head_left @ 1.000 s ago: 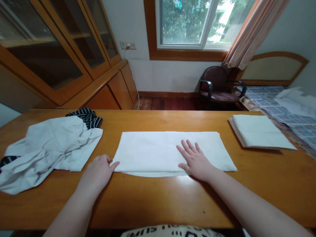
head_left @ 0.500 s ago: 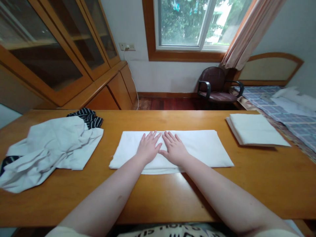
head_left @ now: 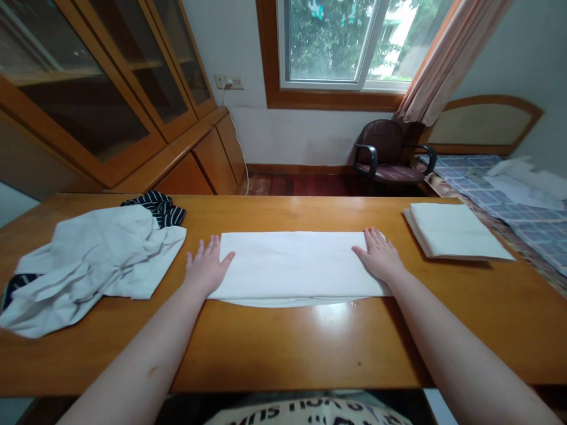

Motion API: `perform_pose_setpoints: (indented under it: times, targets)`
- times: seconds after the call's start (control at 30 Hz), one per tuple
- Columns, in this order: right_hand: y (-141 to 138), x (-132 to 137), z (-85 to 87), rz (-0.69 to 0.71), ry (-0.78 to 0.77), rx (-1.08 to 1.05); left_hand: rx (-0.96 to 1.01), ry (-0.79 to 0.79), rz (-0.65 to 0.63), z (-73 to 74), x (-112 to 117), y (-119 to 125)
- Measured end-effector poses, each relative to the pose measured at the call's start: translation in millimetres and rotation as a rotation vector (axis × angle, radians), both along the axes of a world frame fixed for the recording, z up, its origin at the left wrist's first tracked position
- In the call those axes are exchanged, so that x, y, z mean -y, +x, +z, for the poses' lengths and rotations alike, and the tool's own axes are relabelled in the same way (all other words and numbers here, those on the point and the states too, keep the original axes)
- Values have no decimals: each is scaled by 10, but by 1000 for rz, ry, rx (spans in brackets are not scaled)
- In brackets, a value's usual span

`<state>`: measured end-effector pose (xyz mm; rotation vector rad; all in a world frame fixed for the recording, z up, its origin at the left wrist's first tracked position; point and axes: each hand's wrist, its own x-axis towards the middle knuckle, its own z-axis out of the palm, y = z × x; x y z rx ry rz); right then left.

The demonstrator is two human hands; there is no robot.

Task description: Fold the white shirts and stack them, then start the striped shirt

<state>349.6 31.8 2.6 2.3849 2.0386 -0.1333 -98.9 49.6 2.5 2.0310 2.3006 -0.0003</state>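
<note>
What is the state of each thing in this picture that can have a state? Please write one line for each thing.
White cloth, folded flat
Left hand, open, at its left edge
Right hand, open, at its right edge
Pale cloth, crumpled
Striped cloth, bunched
Second white cloth, folded flat
Cabinet doors, shut

there are two hands: one left hand (head_left: pixel 206 265) and one right hand (head_left: pixel 378 257). on the one tabletop (head_left: pixel 283 348) lie one long white cloth (head_left: pixel 292 262), one crumpled pale cloth (head_left: pixel 93 265), one dark striped cloth (head_left: pixel 155 206) and one folded white pile (head_left: pixel 456 231). past the tabletop there is one chair (head_left: pixel 381 154), one window (head_left: pixel 325 44), one curtain (head_left: pixel 452 53) and one bed (head_left: pixel 500 183).
</note>
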Motion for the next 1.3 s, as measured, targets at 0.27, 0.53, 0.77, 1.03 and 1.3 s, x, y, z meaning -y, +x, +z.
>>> perform_pose_setpoints:
  times: [0.27,0.53,0.77,1.03,1.3]
  targets:
    - [-942,114,326,183,31,-120,-49,96,27,2,0,-6]
    - [-1938,521,245,798,-38,-318,17,85,86,273,299,74]
    - [-1945,535,195,796,-28,-263,483,-13,247,328,419,-55]
    - [-1945,572,202,803,-3,-304,1103,-144,348,270,274,-176]
    - [-2247,902,181,605,-106,-304,1208,-71,384,292,344,-97]
